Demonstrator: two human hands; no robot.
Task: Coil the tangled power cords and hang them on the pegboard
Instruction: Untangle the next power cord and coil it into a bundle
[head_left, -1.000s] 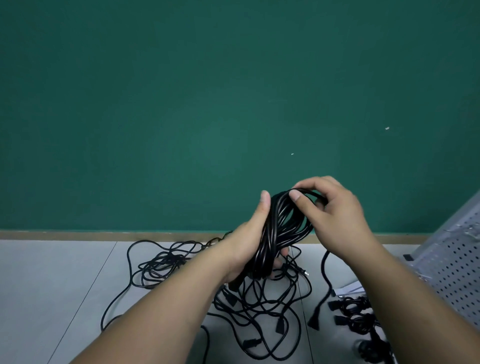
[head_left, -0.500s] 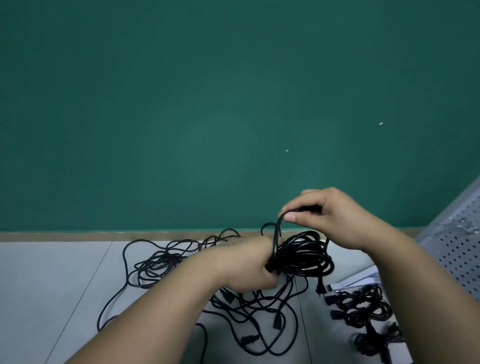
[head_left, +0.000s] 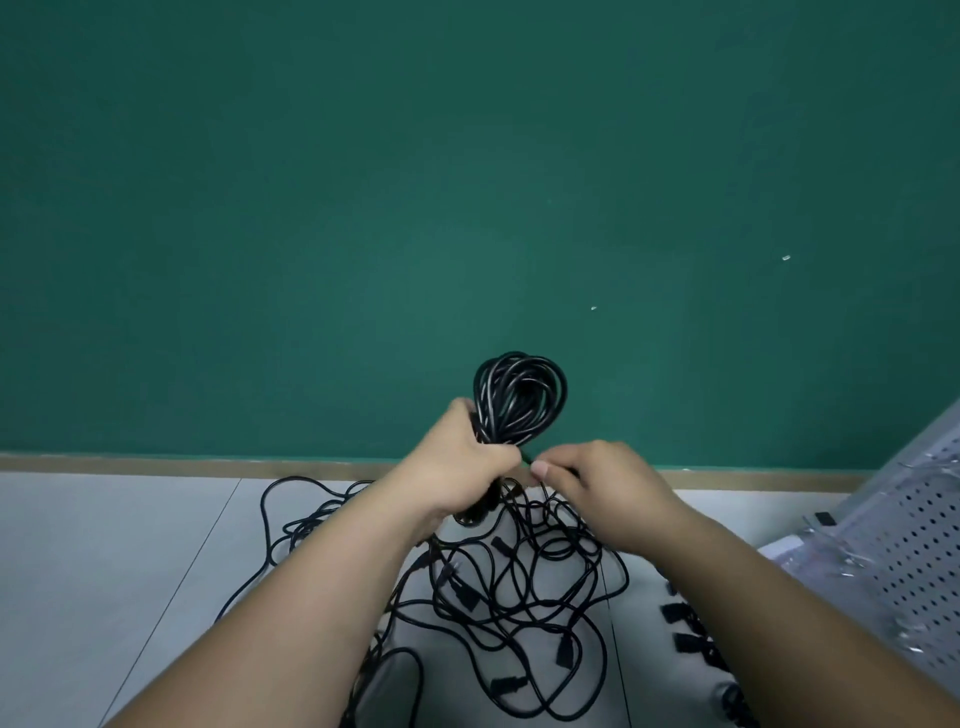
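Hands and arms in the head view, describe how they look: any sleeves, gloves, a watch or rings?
The left hand and right hand wear no gloves, and no rings show on the fingers. The left forearm and right forearm show no sleeve, watch or band down to the picture's bottom edge. The one nail in view, on the right thumb, is cut short.

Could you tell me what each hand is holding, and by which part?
The left hand grips the coiled cord around its lower end, loops above the fist. The right hand pinches what looks like its loose strand at the coil's base.
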